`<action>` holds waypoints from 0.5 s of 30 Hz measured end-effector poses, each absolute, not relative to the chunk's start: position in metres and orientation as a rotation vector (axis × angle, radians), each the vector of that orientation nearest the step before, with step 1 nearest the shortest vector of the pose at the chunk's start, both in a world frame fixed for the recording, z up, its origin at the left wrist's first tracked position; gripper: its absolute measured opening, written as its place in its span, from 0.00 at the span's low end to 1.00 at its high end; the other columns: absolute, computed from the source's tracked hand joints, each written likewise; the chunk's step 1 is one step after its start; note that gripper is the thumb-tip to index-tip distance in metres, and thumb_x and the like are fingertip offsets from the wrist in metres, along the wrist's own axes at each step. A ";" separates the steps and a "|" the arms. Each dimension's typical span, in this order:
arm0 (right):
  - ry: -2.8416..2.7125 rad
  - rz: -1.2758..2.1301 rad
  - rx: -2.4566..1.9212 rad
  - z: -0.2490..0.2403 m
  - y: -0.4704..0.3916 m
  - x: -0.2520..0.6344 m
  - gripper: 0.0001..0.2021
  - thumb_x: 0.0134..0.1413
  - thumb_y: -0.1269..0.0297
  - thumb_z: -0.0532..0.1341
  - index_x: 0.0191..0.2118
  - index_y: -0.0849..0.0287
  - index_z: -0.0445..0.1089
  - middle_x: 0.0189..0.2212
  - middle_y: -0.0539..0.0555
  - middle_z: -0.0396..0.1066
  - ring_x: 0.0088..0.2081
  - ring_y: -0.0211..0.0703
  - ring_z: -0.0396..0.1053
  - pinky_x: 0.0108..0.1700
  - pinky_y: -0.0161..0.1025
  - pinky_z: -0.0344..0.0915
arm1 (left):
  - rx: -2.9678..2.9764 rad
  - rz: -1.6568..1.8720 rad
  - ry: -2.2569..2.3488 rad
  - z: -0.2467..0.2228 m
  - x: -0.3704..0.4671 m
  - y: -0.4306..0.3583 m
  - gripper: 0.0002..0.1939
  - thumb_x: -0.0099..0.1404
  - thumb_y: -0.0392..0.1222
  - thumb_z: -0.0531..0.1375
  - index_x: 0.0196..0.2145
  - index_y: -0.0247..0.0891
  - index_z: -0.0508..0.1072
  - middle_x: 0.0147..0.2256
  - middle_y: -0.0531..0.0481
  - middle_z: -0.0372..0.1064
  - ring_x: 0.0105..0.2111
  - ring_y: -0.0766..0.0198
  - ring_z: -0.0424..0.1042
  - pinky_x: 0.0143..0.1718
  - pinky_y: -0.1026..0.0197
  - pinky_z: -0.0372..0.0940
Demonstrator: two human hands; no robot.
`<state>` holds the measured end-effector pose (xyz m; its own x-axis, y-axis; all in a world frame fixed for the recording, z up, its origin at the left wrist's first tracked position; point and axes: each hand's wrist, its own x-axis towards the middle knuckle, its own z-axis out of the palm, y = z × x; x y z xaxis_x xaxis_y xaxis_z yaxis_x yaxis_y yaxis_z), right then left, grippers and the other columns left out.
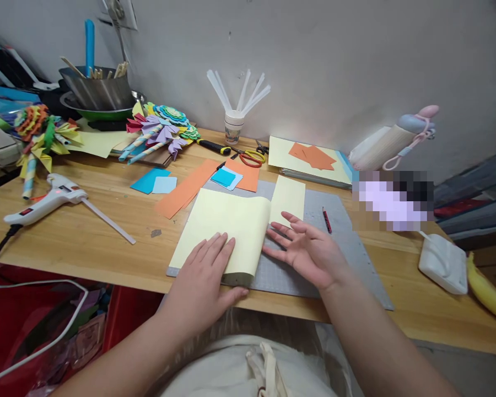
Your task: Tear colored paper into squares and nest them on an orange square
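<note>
The table [128, 256] carries the whole layout, along the foot of a grey wall; the grey cutting mat [343, 237] lies on it at the near edge, directly before the person; the pale yellow sheet [231, 220] lies on the left part of the mat, its right side bent over in a rounded, uncreased curve, with a dark gap showing beneath at the near edge; the left hand [202, 275] rests on the sheet, fingers extended flat across the upper face, thumb at the near edge beside the gap, nothing clasped; the right hand [308, 251] is beside the curve, palm turned up, fingers spread and gripping nothing; whether its fingertips touch the paper cannot be told; the sheet should handle as light and flexible, moderately stiff, liable to spring at the bend and to slide if unweighted; it is best steadied by flat fingers on the left half and guided at the curve or the free edges, since a hard pinch may leave a stray crease; a narrow yellow strip [289, 196] lies beyond the right hand; the pencil [327, 220], smallest of these, lies on the mat to the strip's right.
</note>
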<state>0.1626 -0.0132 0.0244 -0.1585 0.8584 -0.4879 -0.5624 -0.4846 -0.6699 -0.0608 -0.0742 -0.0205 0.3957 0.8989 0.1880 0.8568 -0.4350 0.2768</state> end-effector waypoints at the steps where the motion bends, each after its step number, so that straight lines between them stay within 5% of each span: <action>1: -0.422 1.821 -1.061 0.022 -0.014 0.158 0.16 0.50 0.71 0.59 0.45 0.52 0.65 0.41 0.55 0.68 0.46 0.48 0.70 0.51 0.60 0.67 | 2.500 0.482 1.589 -0.020 -0.061 -0.074 0.36 0.64 0.54 0.58 0.63 0.32 0.56 0.64 0.38 0.54 0.63 0.49 0.55 0.63 0.43 0.54; 4: -0.626 1.756 -1.083 0.019 -0.020 0.147 0.16 0.52 0.67 0.58 0.49 0.51 0.64 0.46 0.56 0.69 0.50 0.49 0.69 0.53 0.59 0.65 | 2.483 0.522 1.618 -0.019 -0.063 -0.073 0.25 0.67 0.36 0.50 0.61 0.31 0.61 0.62 0.39 0.59 0.62 0.52 0.58 0.61 0.44 0.58; 6: -1.050 1.500 -1.140 0.017 -0.025 0.144 0.17 0.57 0.61 0.56 0.53 0.48 0.65 0.55 0.55 0.65 0.57 0.51 0.64 0.59 0.60 0.58 | 2.494 0.541 1.628 -0.019 -0.063 -0.072 0.27 0.64 0.28 0.47 0.60 0.30 0.63 0.60 0.40 0.62 0.61 0.53 0.60 0.60 0.43 0.59; 11: -2.366 0.707 -1.405 0.008 -0.029 0.155 0.21 0.65 0.50 0.49 0.59 0.46 0.65 0.64 0.52 0.58 0.67 0.55 0.48 0.63 0.68 0.18 | 2.493 0.605 1.628 -0.021 -0.058 -0.071 0.26 0.62 0.28 0.47 0.57 0.28 0.67 0.59 0.37 0.63 0.59 0.49 0.62 0.59 0.40 0.61; 15: -2.082 0.145 -1.946 -0.004 -0.021 0.183 0.29 0.66 0.48 0.41 0.64 0.59 0.57 0.67 0.62 0.46 0.68 0.60 0.43 0.60 0.74 0.20 | 2.472 0.616 1.624 -0.018 -0.060 -0.071 0.27 0.60 0.27 0.47 0.56 0.29 0.68 0.59 0.38 0.64 0.59 0.48 0.63 0.58 0.40 0.61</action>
